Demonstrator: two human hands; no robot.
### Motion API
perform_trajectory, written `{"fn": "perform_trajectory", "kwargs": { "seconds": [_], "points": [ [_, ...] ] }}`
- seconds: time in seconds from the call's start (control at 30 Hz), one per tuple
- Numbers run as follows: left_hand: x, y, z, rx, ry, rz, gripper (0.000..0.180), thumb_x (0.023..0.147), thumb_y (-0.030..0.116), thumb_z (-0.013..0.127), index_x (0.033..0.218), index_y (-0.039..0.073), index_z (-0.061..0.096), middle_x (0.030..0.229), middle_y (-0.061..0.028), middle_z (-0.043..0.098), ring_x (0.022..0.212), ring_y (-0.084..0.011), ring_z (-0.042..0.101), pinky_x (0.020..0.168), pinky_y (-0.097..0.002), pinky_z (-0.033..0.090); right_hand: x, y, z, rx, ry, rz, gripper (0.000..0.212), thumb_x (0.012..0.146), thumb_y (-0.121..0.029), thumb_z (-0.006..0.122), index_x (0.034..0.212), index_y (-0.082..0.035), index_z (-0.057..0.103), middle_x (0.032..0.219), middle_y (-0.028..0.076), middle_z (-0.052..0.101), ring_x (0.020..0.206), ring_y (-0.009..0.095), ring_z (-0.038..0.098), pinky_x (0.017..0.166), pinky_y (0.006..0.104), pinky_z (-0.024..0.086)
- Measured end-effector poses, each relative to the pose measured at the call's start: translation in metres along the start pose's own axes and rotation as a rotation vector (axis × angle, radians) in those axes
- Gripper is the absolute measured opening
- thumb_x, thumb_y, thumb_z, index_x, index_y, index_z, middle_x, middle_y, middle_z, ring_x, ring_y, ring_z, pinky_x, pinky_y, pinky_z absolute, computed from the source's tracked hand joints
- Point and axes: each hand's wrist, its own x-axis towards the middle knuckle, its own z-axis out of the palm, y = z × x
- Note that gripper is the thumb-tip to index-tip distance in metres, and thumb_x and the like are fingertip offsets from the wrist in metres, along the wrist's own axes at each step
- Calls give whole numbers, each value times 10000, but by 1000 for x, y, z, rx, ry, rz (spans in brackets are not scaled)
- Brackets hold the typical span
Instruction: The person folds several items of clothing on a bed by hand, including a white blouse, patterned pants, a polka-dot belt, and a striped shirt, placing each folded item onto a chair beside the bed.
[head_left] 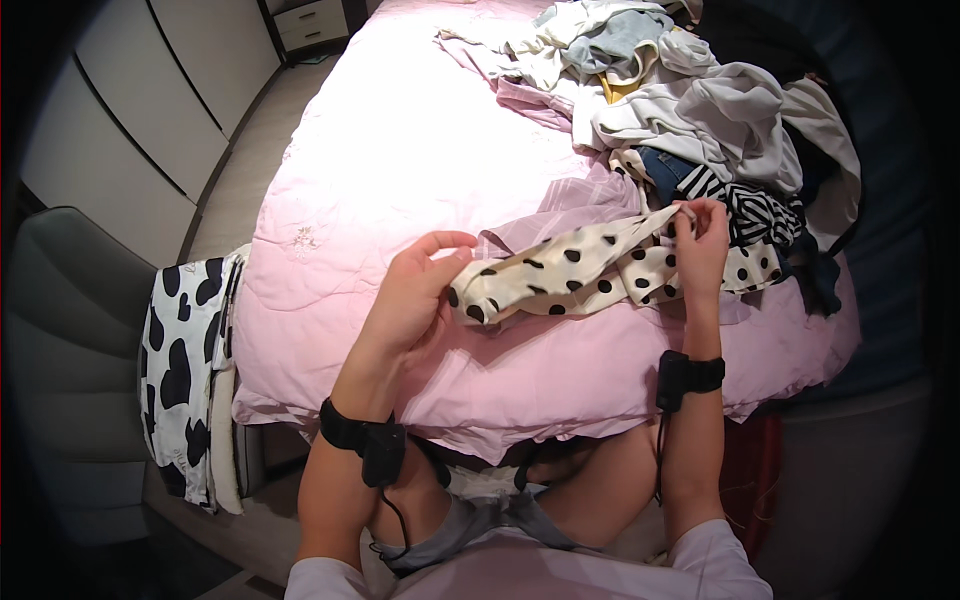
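Cream black-dotted soft fabric garment lies on pink quilted bed, just before the clothes pile. Left hand pinches one end, right hand the other. Prob. light, limp, droopy; grip at edges.

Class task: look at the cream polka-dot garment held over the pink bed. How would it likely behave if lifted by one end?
The polka-dot garment sags and creases between the left hand and right hand, so it is probably floppy and would hang limp. It bunches in thin folds, suggesting it is light. Part of it trails into the clothes pile, so it may drag neighbours along.
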Motion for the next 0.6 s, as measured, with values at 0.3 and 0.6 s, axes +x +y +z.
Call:
{"fn": "perform_trajectory", "kwargs": {
  "seconds": [0.3, 0.6],
  "points": [
    [-16, -3, 28, 92, -152, -91, 235, 996, 188, 626, 1164, 30, 579, 947, -44, 690, 750, -63, 630, 607, -183, 473, -50, -114, 50, 110, -863, -410, 515, 793, -164, 769, 1265, -42, 604, 1204, 110, 669, 1110, 267, 632, 986, 374, 456],
    [-23, -3, 33, 906, -171, 480, 294, 832, 48, 765, 1075, 23, 601, 972, -32, 636, 810, -48, 588, 618, -189, 448, -63, -119, 44, 248, -893, -35, 92, 901, -67, 666, 973, -15, 688, 752, 9, 638, 652, 51, 562, 573, 210, 413]
  ]
}}
